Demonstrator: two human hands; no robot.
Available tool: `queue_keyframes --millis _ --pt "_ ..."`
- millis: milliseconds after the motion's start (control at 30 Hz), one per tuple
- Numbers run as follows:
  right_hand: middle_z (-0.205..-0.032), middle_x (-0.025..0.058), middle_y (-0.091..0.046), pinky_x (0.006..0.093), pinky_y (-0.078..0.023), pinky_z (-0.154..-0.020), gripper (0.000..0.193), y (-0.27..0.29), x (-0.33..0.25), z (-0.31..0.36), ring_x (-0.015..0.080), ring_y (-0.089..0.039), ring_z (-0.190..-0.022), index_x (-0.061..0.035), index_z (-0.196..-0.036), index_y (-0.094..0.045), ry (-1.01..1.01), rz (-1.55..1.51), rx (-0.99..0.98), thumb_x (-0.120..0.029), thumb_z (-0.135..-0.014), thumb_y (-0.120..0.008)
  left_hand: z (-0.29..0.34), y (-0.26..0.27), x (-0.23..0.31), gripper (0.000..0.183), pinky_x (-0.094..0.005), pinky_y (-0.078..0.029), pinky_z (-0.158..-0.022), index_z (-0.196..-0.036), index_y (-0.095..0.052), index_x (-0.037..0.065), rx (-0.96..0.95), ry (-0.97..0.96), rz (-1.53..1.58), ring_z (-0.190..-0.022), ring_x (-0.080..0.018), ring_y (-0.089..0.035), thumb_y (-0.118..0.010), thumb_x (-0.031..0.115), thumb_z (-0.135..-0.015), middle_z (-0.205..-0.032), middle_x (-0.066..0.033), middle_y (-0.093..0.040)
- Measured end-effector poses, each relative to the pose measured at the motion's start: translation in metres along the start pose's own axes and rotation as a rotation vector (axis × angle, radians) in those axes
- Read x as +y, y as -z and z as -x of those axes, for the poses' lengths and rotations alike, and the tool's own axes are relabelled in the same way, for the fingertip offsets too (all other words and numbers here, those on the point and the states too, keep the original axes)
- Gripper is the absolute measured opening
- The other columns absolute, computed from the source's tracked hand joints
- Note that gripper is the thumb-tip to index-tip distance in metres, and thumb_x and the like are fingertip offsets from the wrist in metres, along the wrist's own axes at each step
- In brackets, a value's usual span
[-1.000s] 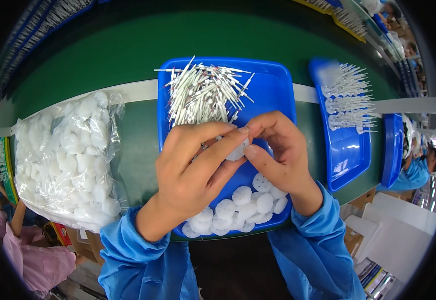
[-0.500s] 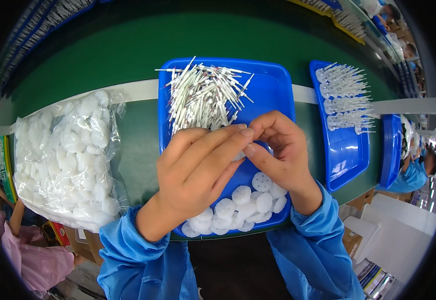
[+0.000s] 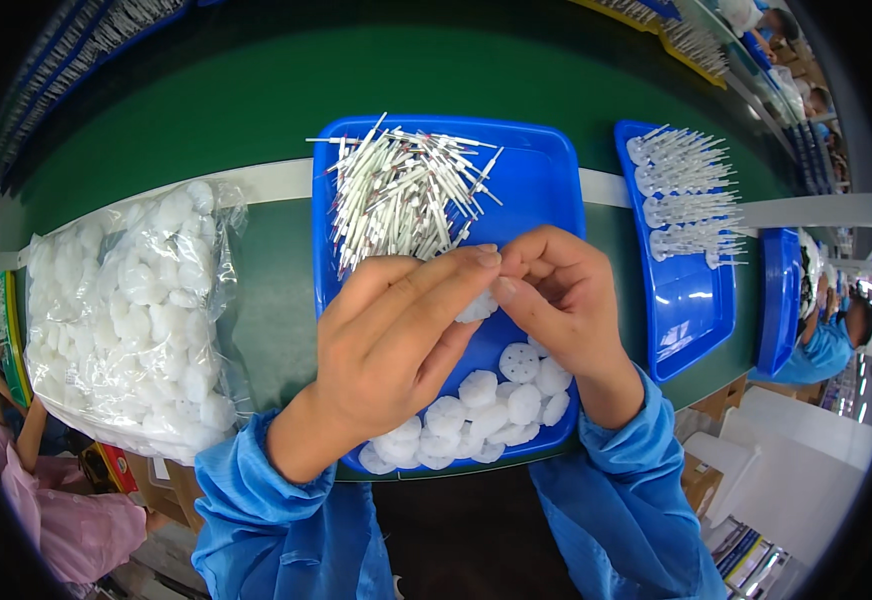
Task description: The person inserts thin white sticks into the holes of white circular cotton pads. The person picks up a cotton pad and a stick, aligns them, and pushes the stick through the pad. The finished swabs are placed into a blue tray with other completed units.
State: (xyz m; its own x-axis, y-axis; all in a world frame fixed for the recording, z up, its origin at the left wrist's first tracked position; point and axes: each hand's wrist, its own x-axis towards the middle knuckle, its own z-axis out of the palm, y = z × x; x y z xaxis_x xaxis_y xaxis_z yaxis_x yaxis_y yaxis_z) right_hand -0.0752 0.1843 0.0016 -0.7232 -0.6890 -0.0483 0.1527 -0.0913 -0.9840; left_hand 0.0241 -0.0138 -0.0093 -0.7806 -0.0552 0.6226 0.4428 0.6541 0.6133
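Observation:
Over the middle of a blue tray [image 3: 544, 180], my two hands meet at the fingertips. My left hand [image 3: 381, 335] is closed round a white plastic disc [image 3: 478, 308], whose lower edge shows beneath the fingers. Thumb and fingers of my right hand [image 3: 568, 305] pinch together against the left fingertips; what they grip is hidden. Beyond the hands, a heap of thin white sticks with some dark reddish parts [image 3: 401, 190] fills the tray's far left. Several loose white discs with small holes [image 3: 476, 415] lie along its near edge.
Left of the tray lies a clear plastic bag of white discs [image 3: 136, 320]. A second blue tray [image 3: 691, 330] on the right holds rows of discs with sticks attached. Co-workers sit at both sides, one in a blue sleeve [image 3: 806, 355], another in pink [image 3: 71, 510].
More of the disc shows below my left fingers now. My right fingers have shifted slightly at the left fingertips. The tray and bag appear slightly further left in the view.

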Motion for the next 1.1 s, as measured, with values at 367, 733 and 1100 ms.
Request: queue_keyframes --millis 367,733,1100 --pt "-0.114 0.0053 -0.072 0.0327 -0.059 -0.1 0.033 0.0 0.003 0.002 0.0137 -0.072 -0.108 -0.0025 -0.119 -0.063 0.06 0.037 -0.058 0.009 -0.092 -0.08 0.003 -0.004 -0.002 0.062 -0.0377 -0.055 -0.088 -0.134 -0.074 0.003 0.002 -0.003 -0.01 -0.1 -0.0289 -0.072 -0.088 -0.003 -0.074 -0.131 -0.0109 -0.08" --pt "-0.108 0.0055 -0.075 0.032 -0.059 -0.097 0.027 0.003 -0.008 0.007 0.0153 -0.075 -0.11 -0.0035 -0.115 -0.068 0.049 0.217 -0.001 0.006 -0.092 -0.08 -0.001 0.007 -0.002 0.045 -0.0371 -0.056 -0.086 -0.124 -0.08 0.006 -0.064 -0.029 0.01 -0.101 -0.0289 -0.071 -0.086 0.006 -0.079 -0.131 -0.0121 -0.078" --pt "-0.089 0.0039 -0.075 0.0422 -0.054 -0.101 0.01 0.036 -0.014 -0.086 0.0268 -0.072 -0.084 -0.0099 -0.09 -0.077 0.842 1.63 0.046 -0.007 -0.083 -0.082 0.006 0.01 -0.006 0.023 -0.0292 -0.057 -0.077 -0.124 -0.081 0.001 0.046 0.54 0.529 -0.092 -0.0184 -0.073 -0.071 0.002 -0.103 -0.111 -0.013 -0.076"
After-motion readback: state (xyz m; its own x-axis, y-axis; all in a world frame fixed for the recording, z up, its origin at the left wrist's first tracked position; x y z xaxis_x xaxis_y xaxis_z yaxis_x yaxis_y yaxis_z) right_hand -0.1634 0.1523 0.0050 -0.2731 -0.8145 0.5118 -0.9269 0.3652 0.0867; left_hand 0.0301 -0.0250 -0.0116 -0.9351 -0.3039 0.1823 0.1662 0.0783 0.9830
